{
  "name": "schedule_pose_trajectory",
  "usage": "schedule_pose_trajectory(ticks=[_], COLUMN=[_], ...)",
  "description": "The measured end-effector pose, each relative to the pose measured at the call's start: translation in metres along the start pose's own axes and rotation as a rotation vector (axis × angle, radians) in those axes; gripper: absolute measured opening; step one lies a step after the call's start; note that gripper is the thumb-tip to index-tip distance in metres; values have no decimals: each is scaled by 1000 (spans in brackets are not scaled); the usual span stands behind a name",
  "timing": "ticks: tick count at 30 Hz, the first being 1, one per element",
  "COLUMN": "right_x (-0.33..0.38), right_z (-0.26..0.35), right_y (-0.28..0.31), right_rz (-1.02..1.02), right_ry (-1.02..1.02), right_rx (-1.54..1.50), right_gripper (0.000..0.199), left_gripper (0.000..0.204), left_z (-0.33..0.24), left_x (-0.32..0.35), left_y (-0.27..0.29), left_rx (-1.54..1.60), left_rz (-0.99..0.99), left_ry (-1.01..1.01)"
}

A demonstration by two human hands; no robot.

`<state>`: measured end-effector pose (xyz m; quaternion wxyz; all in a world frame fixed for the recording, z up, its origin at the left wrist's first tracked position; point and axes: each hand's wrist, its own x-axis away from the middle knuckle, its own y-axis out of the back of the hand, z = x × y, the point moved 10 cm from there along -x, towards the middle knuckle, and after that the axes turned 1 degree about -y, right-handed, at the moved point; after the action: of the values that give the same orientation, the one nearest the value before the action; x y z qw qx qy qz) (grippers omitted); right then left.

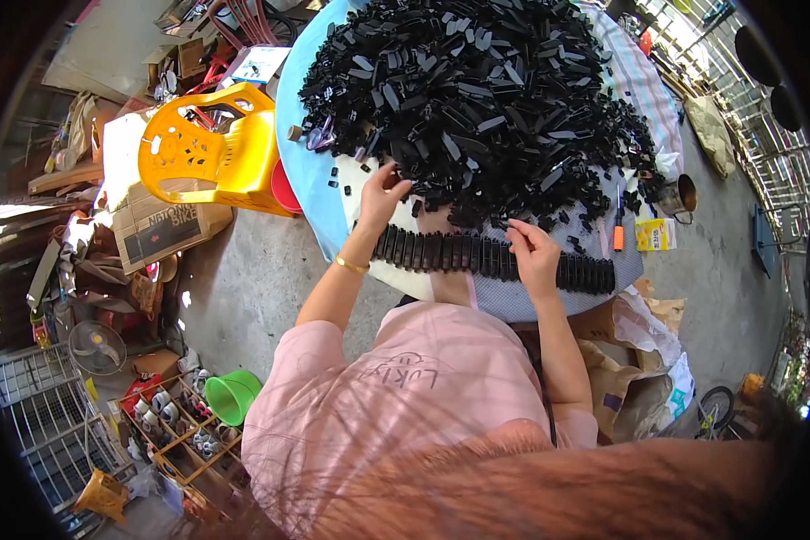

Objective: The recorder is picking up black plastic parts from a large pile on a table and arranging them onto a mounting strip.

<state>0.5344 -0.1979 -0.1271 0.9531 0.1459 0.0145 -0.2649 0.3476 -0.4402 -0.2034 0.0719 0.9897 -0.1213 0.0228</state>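
Note:
A big heap of small black plastic parts point(486, 99) covers a round table with a light blue cloth point(301, 153). Along the table's near edge runs a neat row of the same black parts point(450, 252), set side by side. My left hand point(381, 193) reaches to the heap's near edge, fingers curled over loose pieces; whether it holds one is hidden. My right hand point(533, 255) rests at the row, right of its middle, fingertips pinched on a black part. A gold bangle point(351, 265) is on my left wrist.
A yellow plastic chair point(207, 153) stands left of the table beside a cardboard box point(153, 225). An orange-handled tool point(618, 236), a small yellow box point(655, 234) and a metal cup point(684, 193) sit at the table's right edge. A green bucket point(232, 396) and a fan point(96, 346) lie lower left.

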Motion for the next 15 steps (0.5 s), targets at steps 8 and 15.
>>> schedule_pose_trajectory(ticks=[8, 15], right_x=[-8, 7], right_z=[76, 90], right_y=[-41, -41], right_rz=[31, -61], right_ry=[445, 684], right_rx=[192, 425], right_gripper=[13, 15], left_gripper=[37, 35], left_z=[-40, -57], left_x=[56, 90], left_y=[-84, -110], left_rx=[132, 296], left_rz=[285, 405], left_ry=[-20, 96])
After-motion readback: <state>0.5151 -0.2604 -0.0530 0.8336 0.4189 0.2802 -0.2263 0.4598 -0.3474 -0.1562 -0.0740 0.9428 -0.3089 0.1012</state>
